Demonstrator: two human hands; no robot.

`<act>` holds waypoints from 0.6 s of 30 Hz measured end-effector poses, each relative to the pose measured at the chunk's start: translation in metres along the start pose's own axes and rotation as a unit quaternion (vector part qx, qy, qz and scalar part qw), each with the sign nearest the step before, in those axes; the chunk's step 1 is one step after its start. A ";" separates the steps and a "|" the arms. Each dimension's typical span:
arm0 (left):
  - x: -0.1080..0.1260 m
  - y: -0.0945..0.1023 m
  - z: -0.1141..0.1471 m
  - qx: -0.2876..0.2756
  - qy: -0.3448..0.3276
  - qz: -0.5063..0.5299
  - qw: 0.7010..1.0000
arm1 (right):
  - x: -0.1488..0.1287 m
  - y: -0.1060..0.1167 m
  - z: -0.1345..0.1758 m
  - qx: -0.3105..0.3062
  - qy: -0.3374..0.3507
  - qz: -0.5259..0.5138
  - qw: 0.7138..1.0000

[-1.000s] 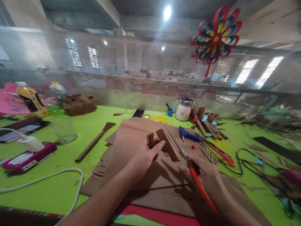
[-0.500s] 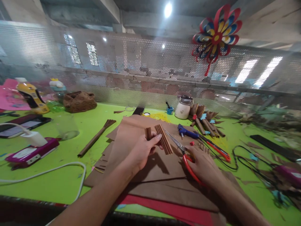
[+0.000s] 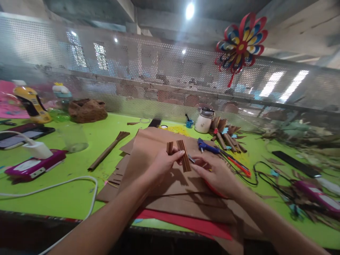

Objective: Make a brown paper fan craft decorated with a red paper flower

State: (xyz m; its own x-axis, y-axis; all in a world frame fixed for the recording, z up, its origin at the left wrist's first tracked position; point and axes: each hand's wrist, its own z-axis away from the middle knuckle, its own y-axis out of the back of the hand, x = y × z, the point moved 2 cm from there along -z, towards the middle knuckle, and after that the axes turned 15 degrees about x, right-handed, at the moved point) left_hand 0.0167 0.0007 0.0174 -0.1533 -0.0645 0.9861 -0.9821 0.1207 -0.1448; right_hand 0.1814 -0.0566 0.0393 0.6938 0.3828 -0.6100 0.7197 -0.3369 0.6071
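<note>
Between the thumb and fingers of my left hand [image 3: 166, 161] is a folded strip of brown paper [image 3: 184, 156], with lines running along its length. One end of it shows above the knuckles, the other leans to the right of the thumb. Close by on the right, my right hand [image 3: 216, 173] is closed around red-handled scissors [image 3: 214, 188]. Most of the scissors are hidden by the fingers; a bit of metal shows beside the strip. Both hands are over stacked brown paper sheets [image 3: 148, 141].
A blue glue gun [image 3: 208, 146] and a red cutter [image 3: 243, 167] lie right of the sheets. Rolled brown paper stems [image 3: 223, 140] sit behind. A single stem [image 3: 107, 152], a clear cup [image 3: 73, 140] and a purple power strip [image 3: 37, 164] are left. Black cable [image 3: 256, 175] loops at right.
My right hand has moved left and up, close to the strip, and the scissors blades have turned mostly out of sight. The strip now stands more upright in my left hand. The view has shifted slightly.
</note>
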 end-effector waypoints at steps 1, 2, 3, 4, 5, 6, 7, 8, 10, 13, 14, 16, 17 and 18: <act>-0.001 0.000 0.000 -0.011 0.001 0.004 1.000 | -0.006 -0.005 -0.003 -0.004 -0.013 -0.030 0.999; -0.003 0.000 -0.001 -0.024 0.002 0.007 1.000 | -0.009 -0.011 -0.006 -0.007 -0.032 -0.060 0.998; -0.004 -0.001 -0.002 -0.038 0.003 0.009 0.999 | -0.010 -0.017 -0.009 -0.010 -0.060 -0.093 0.994; -0.004 -0.001 -0.002 -0.050 0.003 0.010 0.999 | -0.009 -0.023 -0.011 -0.011 -0.090 -0.125 0.988; -0.005 -0.001 -0.002 -0.058 0.002 0.010 0.998 | -0.006 -0.028 -0.013 -0.013 -0.118 -0.155 0.981; -0.005 0.000 -0.003 -0.062 0.001 0.010 0.998 | -0.003 -0.031 -0.014 -0.015 -0.139 -0.181 0.974; -0.004 0.000 -0.002 -0.060 0.000 0.011 0.998 | 0.001 -0.034 -0.015 -0.017 -0.153 -0.201 0.968; -0.004 0.000 -0.002 -0.053 0.001 0.011 0.999 | 0.004 -0.036 -0.016 -0.021 -0.160 -0.216 0.963; -0.003 0.001 -0.001 -0.027 0.010 0.003 1.000 | 0.010 -0.036 -0.016 -0.032 -0.169 -0.235 0.957; -0.001 0.001 0.001 -0.004 0.041 0.000 0.999 | 0.015 -0.035 -0.015 -0.038 -0.191 -0.264 0.944; -0.001 0.001 0.002 -0.010 0.055 0.015 0.998 | 0.017 -0.034 -0.015 -0.032 -0.196 -0.277 0.940; 0.001 0.002 0.002 -0.033 0.094 0.070 0.993 | 0.020 -0.033 -0.014 -0.014 -0.203 -0.310 0.929; 0.001 0.002 0.002 -0.044 0.119 0.106 0.986 | 0.022 -0.033 -0.014 -0.006 -0.210 -0.330 0.920; 0.002 0.002 0.001 -0.054 0.146 0.142 0.978 | 0.025 -0.033 -0.013 0.000 -0.222 -0.350 0.910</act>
State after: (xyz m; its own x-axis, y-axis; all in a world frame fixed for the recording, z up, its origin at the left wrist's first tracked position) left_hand 0.0144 -0.0006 0.0187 -0.3651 0.2706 0.8908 -0.8847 0.1971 -0.4225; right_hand 0.1746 -0.0245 0.0110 0.0081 0.1187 -0.9929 0.9896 -0.1433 -0.0091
